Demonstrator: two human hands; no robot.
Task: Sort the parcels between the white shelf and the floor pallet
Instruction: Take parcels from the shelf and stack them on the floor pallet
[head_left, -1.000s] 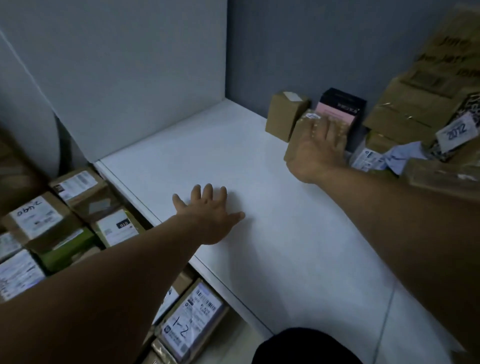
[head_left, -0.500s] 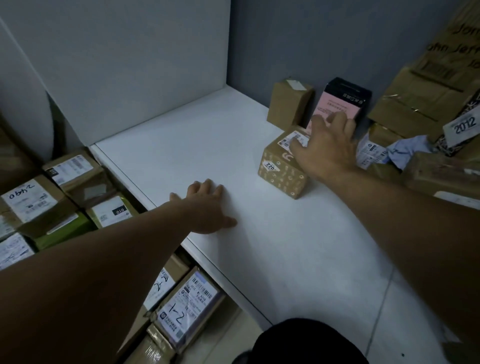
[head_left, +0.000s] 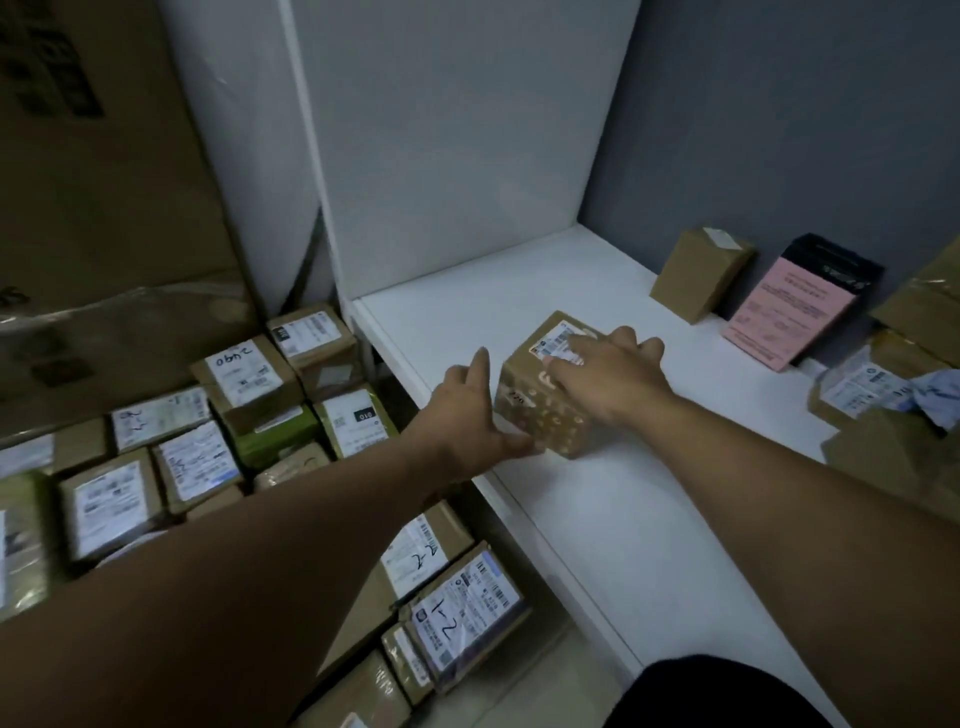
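Our left hand (head_left: 467, 410) and right hand (head_left: 608, 376) press straight fingers on the small brown cardboard parcel (head_left: 545, 423); ungripped, we may drop it.

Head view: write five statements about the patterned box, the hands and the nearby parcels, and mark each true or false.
1. The patterned box stands on the white shelf. True.
2. The right hand lies on top of the patterned box. True.
3. The left hand rests on a parcel down on the floor. False: it touches the patterned box's left side, with the thumb at its front lower edge.
4. The pink-and-black box lies flat on the floor. False: it stands tilted on the white shelf, by the back wall.
5. A parcel marked "1-2" lies below the shelf's front edge. True.
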